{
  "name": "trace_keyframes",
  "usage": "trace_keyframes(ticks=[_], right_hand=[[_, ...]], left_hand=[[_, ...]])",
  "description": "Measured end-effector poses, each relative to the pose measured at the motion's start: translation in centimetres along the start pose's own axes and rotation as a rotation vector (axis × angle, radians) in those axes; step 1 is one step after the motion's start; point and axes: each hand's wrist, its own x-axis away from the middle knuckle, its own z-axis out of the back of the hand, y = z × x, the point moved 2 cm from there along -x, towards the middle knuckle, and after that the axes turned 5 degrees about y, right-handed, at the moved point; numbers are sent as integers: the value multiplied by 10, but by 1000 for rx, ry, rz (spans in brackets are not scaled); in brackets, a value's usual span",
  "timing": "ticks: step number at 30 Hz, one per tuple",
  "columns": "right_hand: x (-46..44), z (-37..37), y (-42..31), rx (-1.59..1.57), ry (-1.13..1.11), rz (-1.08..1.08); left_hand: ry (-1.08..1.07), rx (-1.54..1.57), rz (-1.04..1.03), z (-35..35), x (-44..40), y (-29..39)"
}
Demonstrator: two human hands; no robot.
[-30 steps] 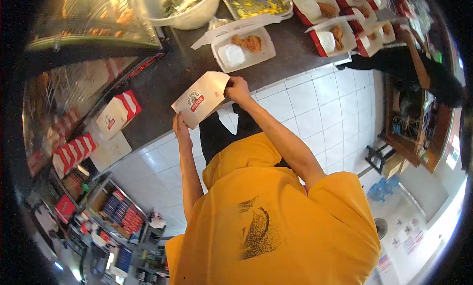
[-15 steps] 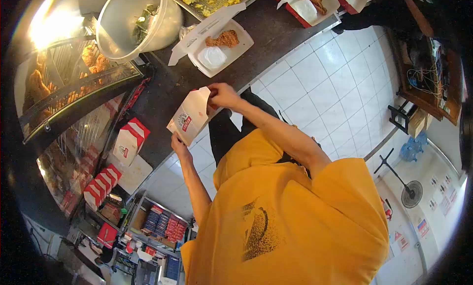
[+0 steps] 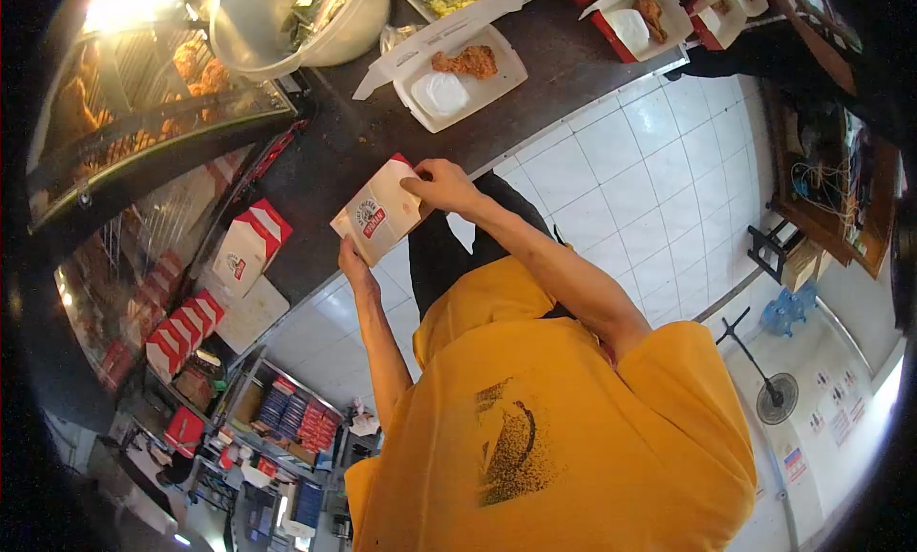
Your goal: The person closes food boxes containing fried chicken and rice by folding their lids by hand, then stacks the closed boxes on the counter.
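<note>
Forward-and-down view from the head

Left fingers [image 3: 350, 254] and right fingers [image 3: 418, 183] hold a printed box [image 3: 373, 214].

No word reads with certainty. The held box [image 3: 381, 229] carries a round emblem and red label [image 3: 374, 223], lettering blurred; the carton [image 3: 246, 242] left of it, a similar label; wall signs [image 3: 795, 464] far right of it are too small.

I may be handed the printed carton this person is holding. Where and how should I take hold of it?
Probably pinch the edge of the printed carton facing the dark counter, coming from the counter side. That edge looks straight and free: the left hand holds the lower edge, the right hand the upper right side.
</note>
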Motion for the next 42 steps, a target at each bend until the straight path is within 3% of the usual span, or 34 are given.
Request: trace_keyframes(ticks=[1, 4, 8, 11, 14, 20, 26, 30, 33, 38, 39, 42], right_hand=[[2, -1, -2, -41, -34, -47], [-7, -12, 19, 380, 194, 345], [-10, -12, 19, 238, -80, 100], [-10, -9, 14, -44, -108, 16], [4, -1, -11, 149, -67, 111], [-7, -14, 13, 457, -63, 376], [-8, -14, 23, 441, -104, 337], [4, -23, 15, 519, 57, 296], [7, -21, 7, 536, 82, 330], [1, -25, 25, 550, 70, 432], [2, -23, 17, 572, -26, 263], [11, -25, -4, 733, 188, 428]], left_hand=[[0, -8, 3, 1, -3, -4], [-2, -14, 9, 5, -8, -11], [-12, 6, 7, -6, 7, 4], [-7, -1, 11, -7, 5, 0], [12, -33, 24, -4, 0, -6], [-8, -49, 22, -7, 5, 5], [-31, -104, 24, -2, -3, -2], [29, -171, -21, -6, -1, -9], [28, -395, -391, -9, -3, -14], [90, -577, -469, -11, -4, -31], [91, -597, -490, -13, -2, -23], [245, -737, -710, -15, 15, 14]])
